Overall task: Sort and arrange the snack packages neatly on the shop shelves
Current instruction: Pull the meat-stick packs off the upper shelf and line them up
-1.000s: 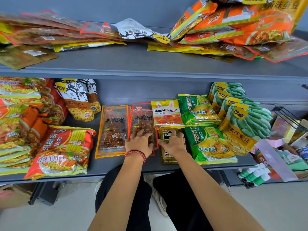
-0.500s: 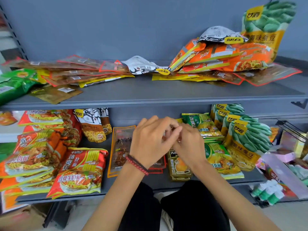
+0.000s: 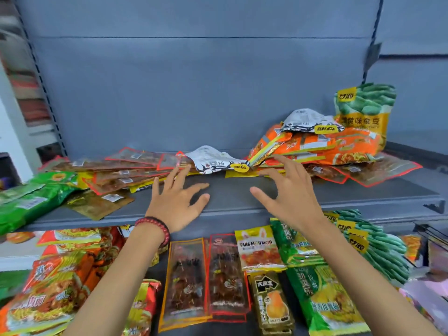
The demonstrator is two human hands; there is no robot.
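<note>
Head view, close, facing shelves [image 3: 232,209]

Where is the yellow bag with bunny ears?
In the head view, the yellow bunny bag lies on the lower shelf, right of centre, between the red-edged clear packet and the green noodle packs.

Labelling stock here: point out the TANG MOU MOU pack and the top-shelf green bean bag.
TANG MOU MOU pack [image 3: 260,249]: head view, centre of printed front.
top-shelf green bean bag [image 3: 364,113]: head view, middle of its front.
</note>
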